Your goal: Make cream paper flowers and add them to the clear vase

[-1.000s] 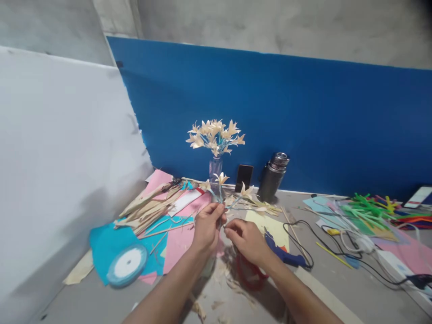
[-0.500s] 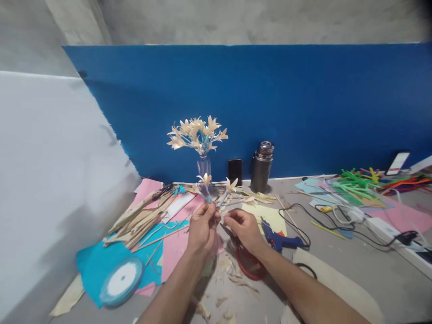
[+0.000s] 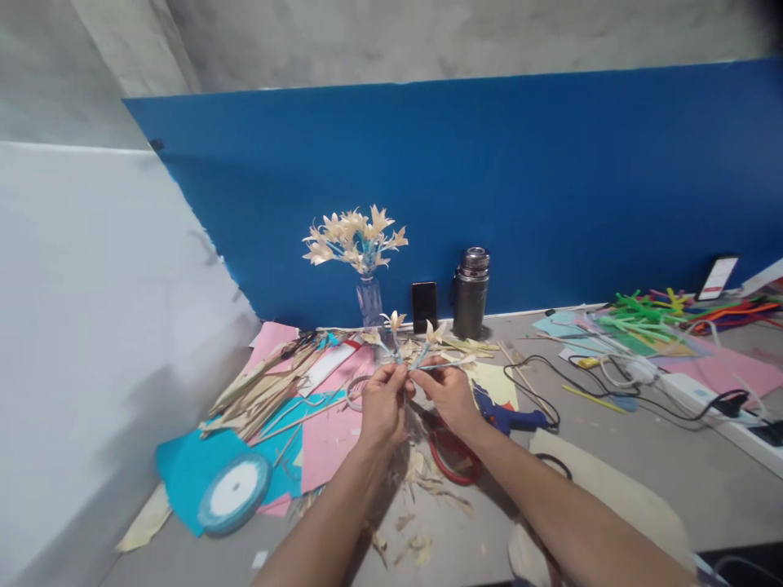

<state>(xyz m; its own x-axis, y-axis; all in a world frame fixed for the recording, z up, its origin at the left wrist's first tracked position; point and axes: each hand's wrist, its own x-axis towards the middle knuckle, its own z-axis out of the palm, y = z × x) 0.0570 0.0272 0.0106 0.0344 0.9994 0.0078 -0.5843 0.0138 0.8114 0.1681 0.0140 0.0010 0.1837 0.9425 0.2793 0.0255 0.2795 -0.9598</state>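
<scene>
Over the middle of the table, my left hand (image 3: 385, 401) pinches the stems of a small spray of cream artificial flowers (image 3: 433, 334) with pale blue wrapped stalks. My right hand (image 3: 449, 397) is closed at the same stems, its thumb and finger touching them beside the left fingertips. Several blooms fan out above both hands. A pale ring, perhaps a tape roll (image 3: 356, 393), shows just left of my left hand. Red scissor-like handles (image 3: 453, 458) lie under my right wrist. Behind stands a clear vase (image 3: 369, 302) filled with similar flowers (image 3: 358, 236).
A blue glue gun (image 3: 510, 417) with its cord lies right of my hands. Dried husk strips (image 3: 263, 395) and a ribbon spool (image 3: 236, 493) are on the left. A thermos (image 3: 471, 293) and phone (image 3: 424, 306) stand behind; a power strip (image 3: 722, 416) lies right.
Both hands and the flower spray have shifted slightly right. My right fingers, earlier a little apart from the left hand, now meet at the stems. The camera view has tilted a little.
</scene>
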